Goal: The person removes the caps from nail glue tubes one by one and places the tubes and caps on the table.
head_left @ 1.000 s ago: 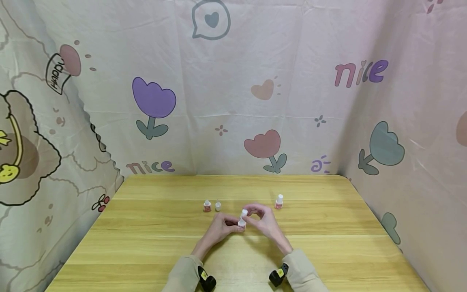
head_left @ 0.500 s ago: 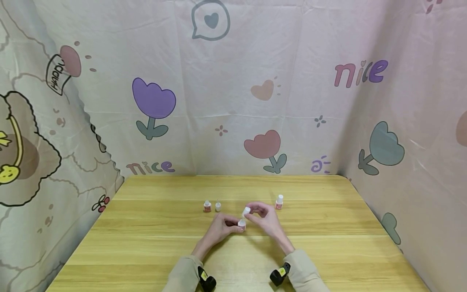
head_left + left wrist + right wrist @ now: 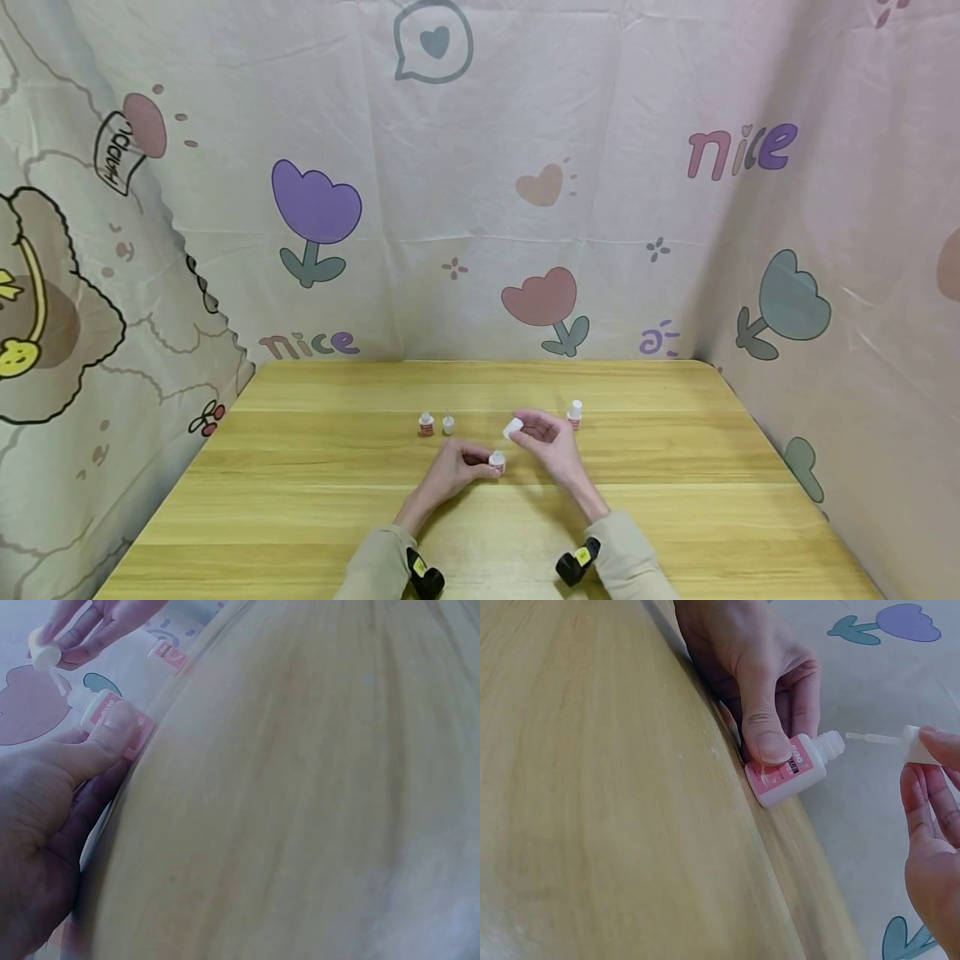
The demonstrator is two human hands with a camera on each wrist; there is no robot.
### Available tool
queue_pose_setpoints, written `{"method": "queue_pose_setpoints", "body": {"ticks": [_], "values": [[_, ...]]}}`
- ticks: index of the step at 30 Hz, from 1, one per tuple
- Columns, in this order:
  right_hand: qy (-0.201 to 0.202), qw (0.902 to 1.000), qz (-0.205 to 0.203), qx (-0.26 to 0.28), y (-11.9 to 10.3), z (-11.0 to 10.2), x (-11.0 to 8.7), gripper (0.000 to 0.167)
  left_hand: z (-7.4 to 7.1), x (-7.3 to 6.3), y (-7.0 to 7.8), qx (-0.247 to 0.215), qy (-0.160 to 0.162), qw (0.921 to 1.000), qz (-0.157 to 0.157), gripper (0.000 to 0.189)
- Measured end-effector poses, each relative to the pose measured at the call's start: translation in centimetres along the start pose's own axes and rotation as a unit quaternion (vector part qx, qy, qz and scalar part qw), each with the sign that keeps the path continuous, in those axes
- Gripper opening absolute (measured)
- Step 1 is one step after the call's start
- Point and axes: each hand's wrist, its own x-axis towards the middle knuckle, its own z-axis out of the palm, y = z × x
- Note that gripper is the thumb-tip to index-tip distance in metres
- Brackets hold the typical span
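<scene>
My left hand (image 3: 453,471) grips a small white bottle (image 3: 787,771) with a pink label, its thumb pressed on the label. The bottle stands on the table, and its threaded neck is uncovered. Above and to the right, my right hand (image 3: 551,442) pinches a white cap (image 3: 513,428) between thumb and fingers. From the cap a thin whitish brush stem (image 3: 874,738) extends toward the neck; its tip is just outside the mouth, apart from it.
On the wooden table (image 3: 315,467), an uncapped bottle (image 3: 426,425) stands at back left beside a loose cap (image 3: 448,425) with its stem pointing up. A capped bottle (image 3: 575,414) stands behind the right hand. A printed cloth (image 3: 465,208) hangs behind the table.
My right hand has moved up and to the right, lifting the cap and its brush out of the bottle and tilting it. The left hand and its bottle have stayed in place.
</scene>
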Motion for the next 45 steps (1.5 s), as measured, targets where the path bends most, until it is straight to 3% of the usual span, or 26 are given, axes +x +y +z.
{"method": "queue_pose_setpoints", "body": {"ticks": [20, 34, 39, 45], "values": [[0.012, 0.9992, 0.014, 0.036, 0.31, -0.39, -0.1, 0.04, 0.1, 0.08, -0.22, 0.004, 0.006, 1.0, -0.006, 0.018], [0.058, 0.9844, 0.065, 0.153, 0.67, -0.32, -0.03, 0.019, -0.02, 0.08, -0.18, 0.006, 0.001, 1.0, 0.004, 0.018], [0.062, 0.9802, 0.072, 0.174, 0.79, -0.41, 0.0, 0.022, 0.01, 0.07, -0.12, 0.005, 0.007, 0.9999, 0.006, 0.019], [0.037, 0.9781, 0.061, 0.195, 0.81, -0.55, -0.05, 0.026, 0.2, 0.08, 0.0, 0.001, 0.011, 0.9999, 0.009, 0.018]]}}
